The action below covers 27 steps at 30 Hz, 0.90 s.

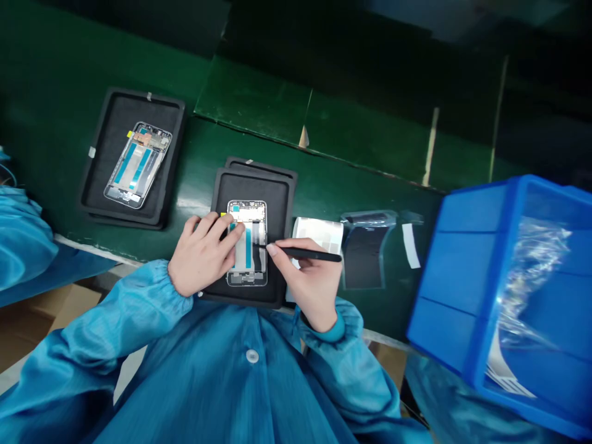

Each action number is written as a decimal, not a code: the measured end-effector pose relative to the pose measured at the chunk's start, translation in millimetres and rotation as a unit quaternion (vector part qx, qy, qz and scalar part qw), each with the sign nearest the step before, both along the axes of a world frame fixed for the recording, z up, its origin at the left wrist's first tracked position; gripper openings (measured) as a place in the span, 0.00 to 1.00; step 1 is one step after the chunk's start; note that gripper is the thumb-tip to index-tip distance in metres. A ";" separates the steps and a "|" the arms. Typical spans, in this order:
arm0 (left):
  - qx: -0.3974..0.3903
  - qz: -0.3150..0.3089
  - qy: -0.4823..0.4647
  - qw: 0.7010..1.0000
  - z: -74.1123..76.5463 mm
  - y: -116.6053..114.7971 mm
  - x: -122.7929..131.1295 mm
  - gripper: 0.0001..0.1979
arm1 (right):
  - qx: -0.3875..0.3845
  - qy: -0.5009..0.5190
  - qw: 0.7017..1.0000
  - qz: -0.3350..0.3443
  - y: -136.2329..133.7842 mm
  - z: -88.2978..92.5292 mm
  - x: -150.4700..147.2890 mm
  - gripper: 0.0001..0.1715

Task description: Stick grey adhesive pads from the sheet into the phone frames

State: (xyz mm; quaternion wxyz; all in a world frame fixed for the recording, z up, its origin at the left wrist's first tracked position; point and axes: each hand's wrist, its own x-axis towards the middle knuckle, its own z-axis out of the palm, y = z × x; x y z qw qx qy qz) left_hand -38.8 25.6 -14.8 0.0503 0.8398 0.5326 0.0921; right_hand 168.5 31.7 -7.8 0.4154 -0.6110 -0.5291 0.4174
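Note:
An opened phone body (258,246) with blue strips and exposed parts lies in a black foam tray (277,191) in front of me. My left hand (203,253) rests its spread fingertips on the phone's left side and upper part. In a pen-like grip, my right hand (308,277) holds black tweezers (314,253). Their tip end is at the phone's right edge, over a dark strip; the exact contact point is too small to tell. A yellow tab at the phone's left edge is partly covered by my left fingers.
At the left, a second opened phone (139,165) lies in another black tray (99,179). Right of my hand are a printed sheet (319,233), a bag with dark sheets (365,253) and a white strip (411,245). A blue bin (456,265) holds clear plastic. Another person's sleeve (23,240) shows far left.

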 end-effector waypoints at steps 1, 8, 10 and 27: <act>0.001 -0.005 0.006 1.000 0.2 0.7 -2.0 0.22 | -0.007 0.007 1.000 0.000 -4.7 -0.7 1.6 0.06; -0.032 -0.070 0.012 0.997 8.6 1.2 -23.5 0.23 | -0.036 0.039 0.999 0.005 -28.9 -9.1 11.2 0.06; -0.036 -0.078 0.018 0.996 11.5 1.1 -26.5 0.23 | -0.037 0.048 0.998 0.004 -32.1 -10.8 14.2 0.06; -0.073 -0.048 0.042 0.995 18.7 -1.7 -22.4 0.27 | -0.027 0.101 0.993 -0.054 -53.1 -22.8 59.1 0.05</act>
